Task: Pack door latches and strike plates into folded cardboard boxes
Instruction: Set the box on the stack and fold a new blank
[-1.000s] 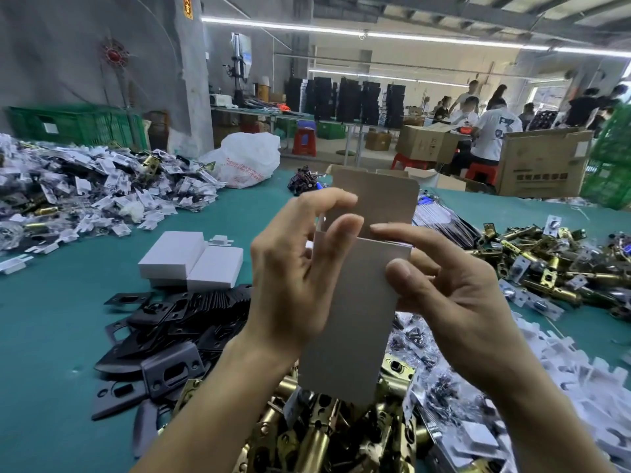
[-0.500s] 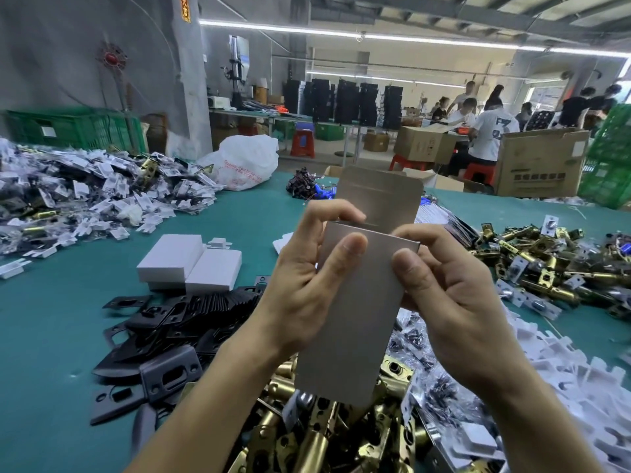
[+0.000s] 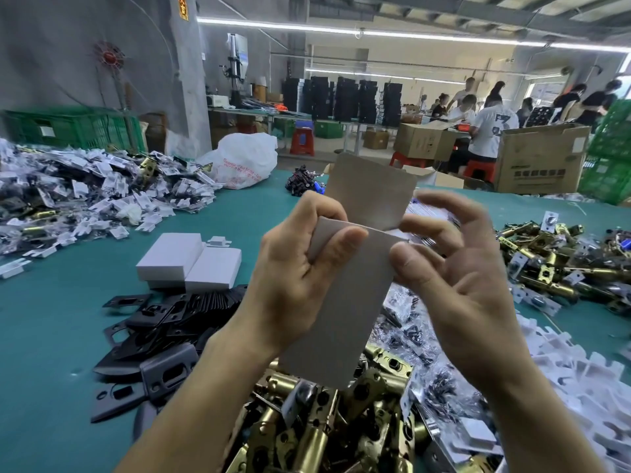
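Note:
I hold a flat grey cardboard box blank (image 3: 345, 302) upright above the table. My left hand (image 3: 300, 271) grips its upper left edge, thumb pressed on the front. My right hand (image 3: 454, 278) pinches the upper right edge with thumb and forefinger, the other fingers spread and blurred. The blank's top flap (image 3: 370, 189) stands up behind my fingers. Brass door latches (image 3: 307, 428) lie heaped under my hands, more brass latches (image 3: 560, 257) at the right. Black strike plates (image 3: 160, 322) lie piled at the left.
Two folded white boxes (image 3: 191, 261) stand on the green table (image 3: 44, 329). Bagged parts (image 3: 85, 192) are heaped at far left, white plastic pieces (image 3: 580, 380) at the right. A white plastic bag (image 3: 246, 158) and brown cartons (image 3: 543, 162) sit at the back, where people work.
My left thumb has slid down onto the blank's front and bent its upper left corner inward. My right fingers have spread apart, and the top flap stands higher.

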A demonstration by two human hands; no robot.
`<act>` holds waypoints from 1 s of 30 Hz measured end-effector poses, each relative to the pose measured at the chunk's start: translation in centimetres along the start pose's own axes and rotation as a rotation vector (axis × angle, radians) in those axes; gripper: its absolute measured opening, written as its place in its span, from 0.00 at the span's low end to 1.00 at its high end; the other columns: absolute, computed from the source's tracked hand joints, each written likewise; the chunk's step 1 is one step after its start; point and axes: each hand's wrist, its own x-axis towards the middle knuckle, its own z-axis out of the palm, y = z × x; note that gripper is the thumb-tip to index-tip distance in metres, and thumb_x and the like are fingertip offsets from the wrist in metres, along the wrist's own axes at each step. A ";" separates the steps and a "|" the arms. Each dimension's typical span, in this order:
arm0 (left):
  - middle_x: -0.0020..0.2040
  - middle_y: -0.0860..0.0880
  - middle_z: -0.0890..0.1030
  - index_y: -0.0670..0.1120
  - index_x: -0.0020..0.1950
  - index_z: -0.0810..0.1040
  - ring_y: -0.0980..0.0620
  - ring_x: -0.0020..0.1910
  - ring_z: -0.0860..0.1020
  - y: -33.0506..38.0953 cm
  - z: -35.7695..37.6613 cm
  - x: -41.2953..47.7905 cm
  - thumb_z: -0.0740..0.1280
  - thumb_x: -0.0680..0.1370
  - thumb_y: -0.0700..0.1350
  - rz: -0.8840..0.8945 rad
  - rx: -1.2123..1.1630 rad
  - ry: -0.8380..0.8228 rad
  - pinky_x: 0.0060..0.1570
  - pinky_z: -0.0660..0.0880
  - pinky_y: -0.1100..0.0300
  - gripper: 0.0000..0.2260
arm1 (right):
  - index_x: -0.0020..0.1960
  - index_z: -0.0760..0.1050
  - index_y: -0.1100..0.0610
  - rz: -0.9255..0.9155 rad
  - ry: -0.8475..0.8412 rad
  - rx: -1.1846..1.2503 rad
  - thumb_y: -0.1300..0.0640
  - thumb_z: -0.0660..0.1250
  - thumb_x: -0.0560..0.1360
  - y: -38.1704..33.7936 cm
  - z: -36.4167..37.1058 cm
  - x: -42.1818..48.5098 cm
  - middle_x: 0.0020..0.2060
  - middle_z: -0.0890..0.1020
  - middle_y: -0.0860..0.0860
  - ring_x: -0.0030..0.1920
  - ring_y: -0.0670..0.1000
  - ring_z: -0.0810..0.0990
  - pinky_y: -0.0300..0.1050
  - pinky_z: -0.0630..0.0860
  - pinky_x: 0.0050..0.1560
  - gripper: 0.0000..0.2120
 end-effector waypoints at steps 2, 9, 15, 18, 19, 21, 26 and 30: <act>0.39 0.51 0.74 0.55 0.46 0.71 0.60 0.33 0.71 0.0 -0.2 0.1 0.64 0.78 0.56 -0.041 -0.037 -0.063 0.31 0.70 0.65 0.07 | 0.66 0.67 0.39 0.021 0.055 0.117 0.54 0.70 0.71 -0.2 0.0 0.1 0.54 0.78 0.57 0.46 0.50 0.83 0.45 0.81 0.47 0.27; 0.38 0.48 0.74 0.53 0.45 0.71 0.62 0.33 0.71 0.2 0.2 0.1 0.65 0.77 0.55 -0.082 -0.068 -0.148 0.33 0.69 0.69 0.08 | 0.63 0.77 0.48 0.071 0.040 0.132 0.54 0.73 0.70 -0.7 -0.1 0.3 0.49 0.84 0.52 0.45 0.52 0.85 0.44 0.82 0.44 0.21; 0.39 0.52 0.81 0.57 0.51 0.69 0.58 0.32 0.77 0.5 0.0 0.0 0.68 0.77 0.54 -0.279 -0.246 -0.270 0.31 0.74 0.64 0.09 | 0.50 0.78 0.47 0.088 0.051 0.125 0.53 0.74 0.68 -0.9 -0.2 0.1 0.43 0.86 0.56 0.36 0.51 0.84 0.40 0.79 0.34 0.12; 0.40 0.55 0.81 0.57 0.51 0.68 0.58 0.34 0.78 0.9 0.0 0.1 0.68 0.75 0.55 -0.315 -0.251 -0.290 0.32 0.75 0.63 0.10 | 0.48 0.77 0.49 0.126 0.079 0.106 0.55 0.76 0.66 -0.8 -0.4 0.2 0.43 0.86 0.56 0.37 0.53 0.84 0.44 0.81 0.36 0.13; 0.39 0.56 0.81 0.57 0.51 0.68 0.59 0.33 0.78 1.0 -0.1 0.1 0.68 0.75 0.55 -0.317 -0.253 -0.304 0.32 0.75 0.64 0.11 | 0.48 0.76 0.50 0.161 0.104 0.121 0.54 0.75 0.64 -0.9 -0.5 0.3 0.42 0.86 0.56 0.36 0.52 0.84 0.44 0.81 0.35 0.14; 0.39 0.57 0.81 0.56 0.51 0.69 0.59 0.33 0.78 1.3 -0.2 0.1 0.68 0.75 0.54 -0.317 -0.262 -0.343 0.31 0.74 0.64 0.10 | 0.48 0.78 0.53 0.234 0.134 0.130 0.54 0.75 0.61 -1.0 -0.8 0.3 0.39 0.86 0.56 0.34 0.51 0.84 0.41 0.79 0.32 0.16; 0.38 0.57 0.80 0.57 0.50 0.69 0.62 0.32 0.78 2.1 -0.1 0.1 0.69 0.75 0.57 -0.284 -0.190 -0.397 0.30 0.74 0.65 0.11 | 0.39 0.83 0.53 0.194 0.143 -0.039 0.64 0.77 0.64 -1.2 -1.6 0.2 0.36 0.86 0.55 0.31 0.49 0.82 0.41 0.79 0.29 0.08; 0.43 0.49 0.82 0.61 0.50 0.68 0.55 0.35 0.81 2.0 -0.3 0.4 0.72 0.73 0.58 -0.291 -0.169 -0.320 0.32 0.79 0.60 0.13 | 0.45 0.84 0.51 0.045 0.085 -0.125 0.68 0.72 0.71 -1.6 -1.4 0.2 0.39 0.87 0.51 0.35 0.49 0.85 0.43 0.81 0.34 0.12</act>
